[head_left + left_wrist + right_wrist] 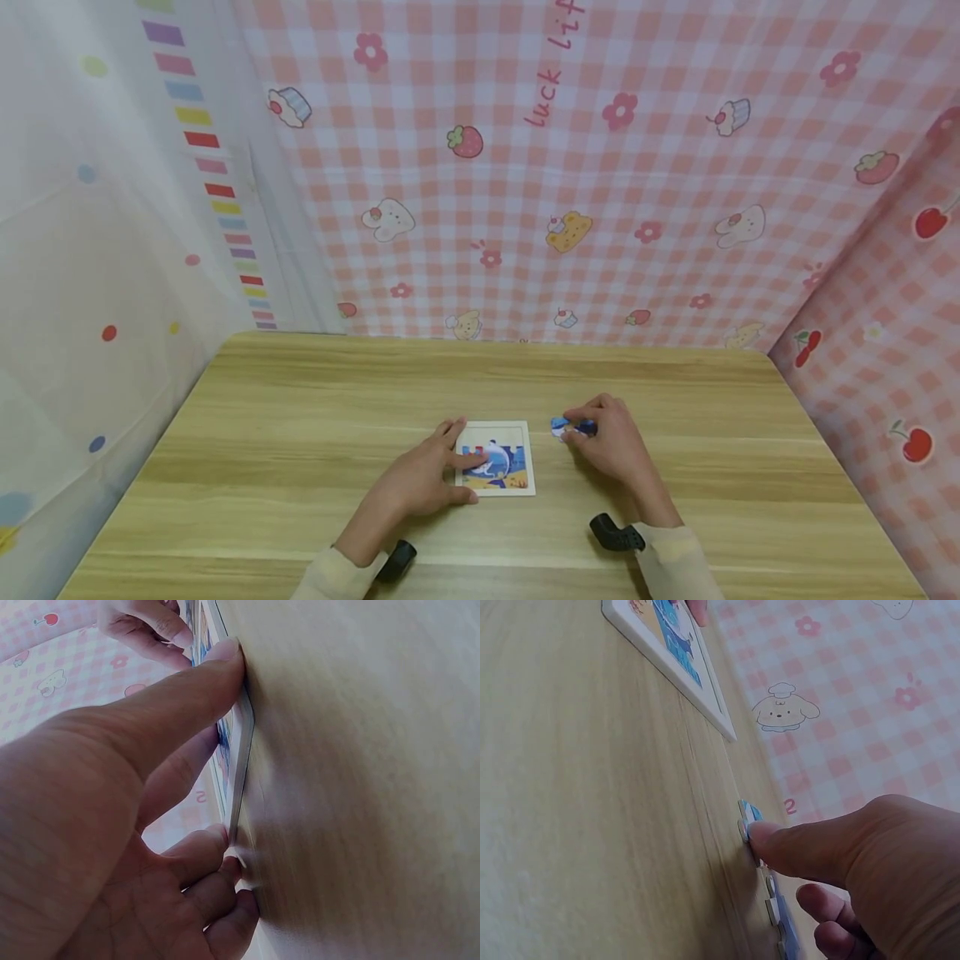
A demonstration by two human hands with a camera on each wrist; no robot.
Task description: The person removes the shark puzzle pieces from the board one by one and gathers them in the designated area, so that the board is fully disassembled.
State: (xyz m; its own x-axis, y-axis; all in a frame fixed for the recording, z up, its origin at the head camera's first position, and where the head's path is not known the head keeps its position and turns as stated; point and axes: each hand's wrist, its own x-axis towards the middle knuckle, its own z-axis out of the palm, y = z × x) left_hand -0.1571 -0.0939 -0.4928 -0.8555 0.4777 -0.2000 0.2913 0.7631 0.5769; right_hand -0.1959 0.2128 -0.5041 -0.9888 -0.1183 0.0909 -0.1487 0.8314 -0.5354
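A small jigsaw puzzle board (531,475) with a white frame lies on the wooden table. Its lower part shows a sea picture with a white and blue animal; a pale band runs across the top. My left hand (423,473) holds the board's left side, thumb at the near corner, other fingers at the far corner. Its index finger lies on the picture. To the right of the board, my right hand (611,437) pinches a blue and white puzzle piece (749,812) with thumb and fingers, low at the tabletop. More blue pieces (786,926) lie beside it, partly hidden by the hand.
The wooden table (300,400) reaches back to a pink checked cloth (510,183). A white dotted cloth (97,250) hangs at the left, and a pink cloth with cherries (885,375) at the right. Black wrist mounts (617,533) sit at both sleeves.
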